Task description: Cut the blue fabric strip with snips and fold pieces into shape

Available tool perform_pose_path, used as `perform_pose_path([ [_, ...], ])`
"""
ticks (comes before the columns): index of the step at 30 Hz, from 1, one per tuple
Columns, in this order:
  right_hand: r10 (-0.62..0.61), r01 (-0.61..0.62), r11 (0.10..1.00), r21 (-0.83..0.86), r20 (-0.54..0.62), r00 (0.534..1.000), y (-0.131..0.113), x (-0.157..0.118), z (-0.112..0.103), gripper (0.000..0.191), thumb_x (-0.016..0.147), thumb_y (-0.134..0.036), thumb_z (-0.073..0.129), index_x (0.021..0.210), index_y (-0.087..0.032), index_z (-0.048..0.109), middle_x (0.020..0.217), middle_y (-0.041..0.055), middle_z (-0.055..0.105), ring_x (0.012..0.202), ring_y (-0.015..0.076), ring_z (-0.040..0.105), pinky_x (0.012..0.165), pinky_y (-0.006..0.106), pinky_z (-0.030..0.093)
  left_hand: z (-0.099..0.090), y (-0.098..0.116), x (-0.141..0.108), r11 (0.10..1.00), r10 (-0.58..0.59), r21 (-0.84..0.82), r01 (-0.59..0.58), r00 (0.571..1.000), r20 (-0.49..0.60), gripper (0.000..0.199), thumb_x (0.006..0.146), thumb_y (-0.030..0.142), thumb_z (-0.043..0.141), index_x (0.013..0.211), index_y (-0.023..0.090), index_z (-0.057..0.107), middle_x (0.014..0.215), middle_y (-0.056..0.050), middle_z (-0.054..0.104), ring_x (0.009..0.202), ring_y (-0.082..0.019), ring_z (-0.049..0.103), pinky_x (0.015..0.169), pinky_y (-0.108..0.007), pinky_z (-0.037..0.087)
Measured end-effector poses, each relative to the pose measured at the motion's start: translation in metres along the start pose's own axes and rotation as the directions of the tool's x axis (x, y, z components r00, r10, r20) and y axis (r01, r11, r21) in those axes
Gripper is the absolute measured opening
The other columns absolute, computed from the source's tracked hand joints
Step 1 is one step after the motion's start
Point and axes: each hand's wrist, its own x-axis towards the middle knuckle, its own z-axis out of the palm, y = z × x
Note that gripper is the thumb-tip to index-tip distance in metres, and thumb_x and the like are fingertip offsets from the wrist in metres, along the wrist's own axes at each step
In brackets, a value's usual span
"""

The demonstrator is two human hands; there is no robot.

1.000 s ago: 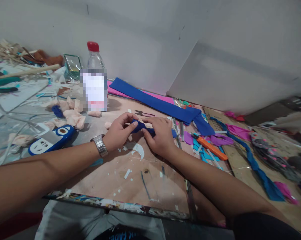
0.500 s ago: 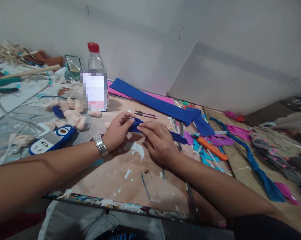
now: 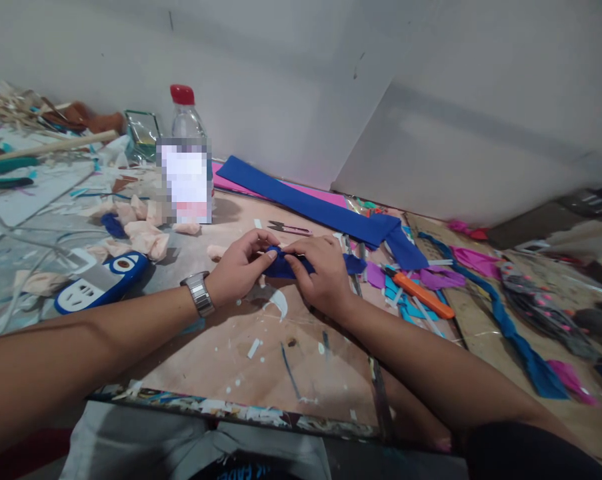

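Note:
Both hands meet over the middle of the table on a dark blue strip point(image 3: 281, 268), which looks like crepe paper or cloth. My left hand point(image 3: 241, 267), a metal watch on its wrist, pinches the strip's left end between thumb and fingers. Close beside it, my right hand point(image 3: 323, 273) grips the same strip with thumb and fingertips. The strip's tail runs out to the right behind the right hand. Just beyond the hands lie small thread snips point(image 3: 289, 229). The fingertips partly hide the gathered end.
A long blue folded strip point(image 3: 301, 203) lies behind on pink sheets. A red-capped bottle point(image 3: 187, 120) stands behind a phone point(image 3: 188, 180). Left are peach crumpled pieces point(image 3: 148, 239) and a blue-white power strip point(image 3: 101, 283). An orange cutter point(image 3: 423, 293) lies right among scraps.
The right hand has turned and its thumb has shifted, with more of the blue strip showing below the fingers. Both hands stay close together on it. The view has shifted slightly.

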Motion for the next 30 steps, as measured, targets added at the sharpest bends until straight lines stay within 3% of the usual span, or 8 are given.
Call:
perform_pose_path([
  [6,-0.004,0.004,1.0,-0.006,-0.026,1.0,-0.0001,0.0006,0.0006,0.01,0.102,-0.028,0.06,0.101,-0.024,0.069,0.102,0.0044,0.081,0.099,0.0223,0.073,0.094,0.043,0.038,-0.0004,-0.0024,-0.0014,1.0,0.015,0.021,-0.016,1.0,0.023,0.02,0.093,0.033,0.067,0.108,0.021,0.061,0.097,-0.004,0.069,0.074,-0.013,0.062,0.059,-0.023,0.046],
  [22,0.058,-0.056,0.996,0.072,-0.02,0.998,0.0024,0.0004,0.0029,0.011,0.099,-0.033,0.065,0.095,-0.024,0.067,0.098,0.0027,0.08,0.097,0.0221,0.072,0.095,0.043,0.038,0.0009,0.0024,-0.0034,1.0,0.014,-0.022,-0.011,0.992,0.129,0.024,0.096,0.035,0.065,0.114,0.022,0.056,0.09,-0.002,0.07,0.068,-0.011,0.06,0.064,-0.024,0.046],
  [30,0.067,-0.064,0.995,0.08,-0.037,0.997,0.004,-0.0007,0.0055,0.012,0.098,-0.036,0.067,0.096,-0.025,0.068,0.097,0.0027,0.08,0.096,0.0232,0.072,0.096,0.044,0.04,0.0016,0.0016,-0.0031,1.0,0.007,0.029,-0.009,0.995,0.099,0.026,0.093,0.033,0.069,0.112,0.021,0.056,0.092,-0.002,0.07,0.062,-0.009,0.055,0.06,-0.024,0.044],
])
